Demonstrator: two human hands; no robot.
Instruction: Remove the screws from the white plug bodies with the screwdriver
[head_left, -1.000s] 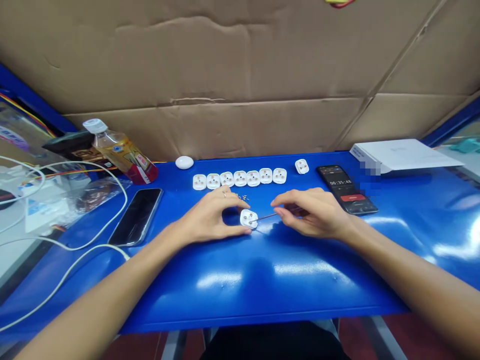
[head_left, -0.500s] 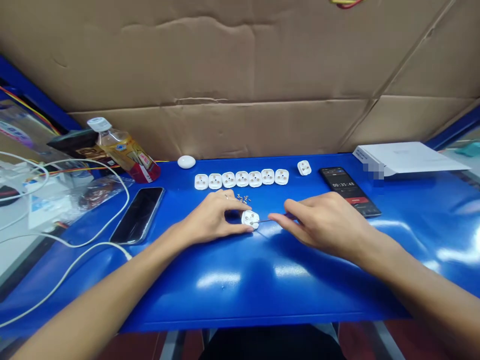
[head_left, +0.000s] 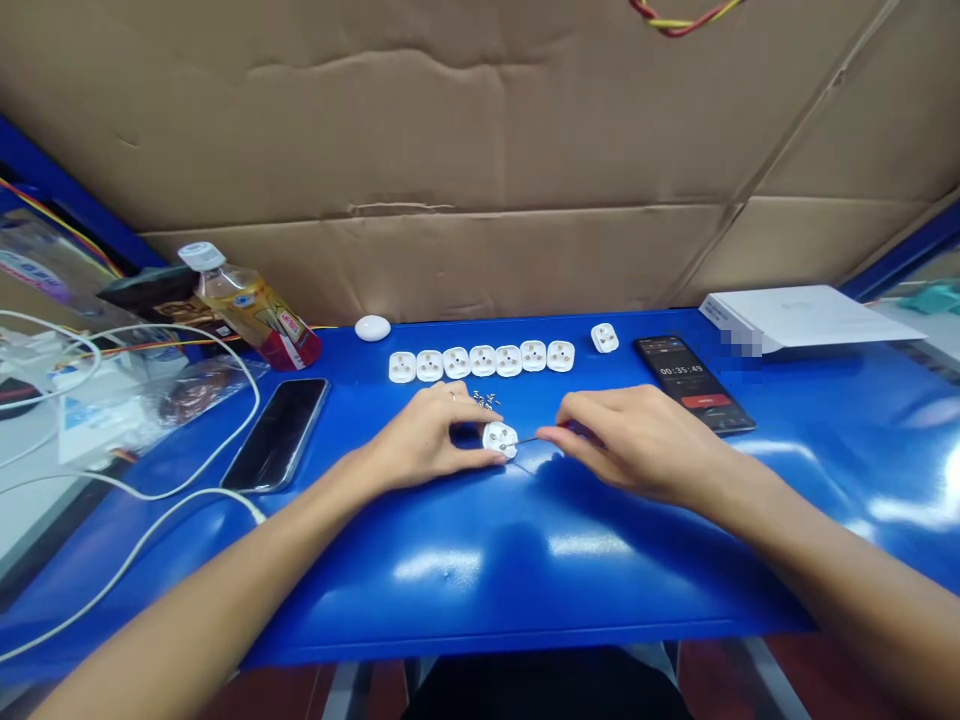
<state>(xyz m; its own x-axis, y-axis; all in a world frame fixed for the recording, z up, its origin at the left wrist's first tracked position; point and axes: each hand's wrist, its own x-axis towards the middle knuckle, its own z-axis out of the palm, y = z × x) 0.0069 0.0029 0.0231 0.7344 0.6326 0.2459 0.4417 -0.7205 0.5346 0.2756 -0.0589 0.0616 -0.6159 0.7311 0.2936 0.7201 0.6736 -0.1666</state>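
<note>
My left hand [head_left: 424, 438] pinches a small white plug part [head_left: 499, 438] against the blue table [head_left: 525, 560], thumb and fingers closed round it. My right hand [head_left: 630, 435] is closed on a thin screwdriver [head_left: 526, 440] whose tip rests on the part's face. Just behind the left fingers lies a little heap of tiny screws [head_left: 486, 400]. Farther back, several similar white plug parts [head_left: 481, 361] stand in a row, with one more plug part [head_left: 604, 337] set apart to the right.
A dark phone [head_left: 275, 432] lies at the left and a phone showing a timer [head_left: 684, 382] at the right. A drink bottle [head_left: 251, 307], white cables [head_left: 150, 480], a white oval object [head_left: 372, 327] and a white box [head_left: 802, 315] ring the work area. Cardboard walls the back.
My right hand has moved slightly left toward the plug part, keeping the screwdriver tip on it. The left hand has stayed put on the part.
</note>
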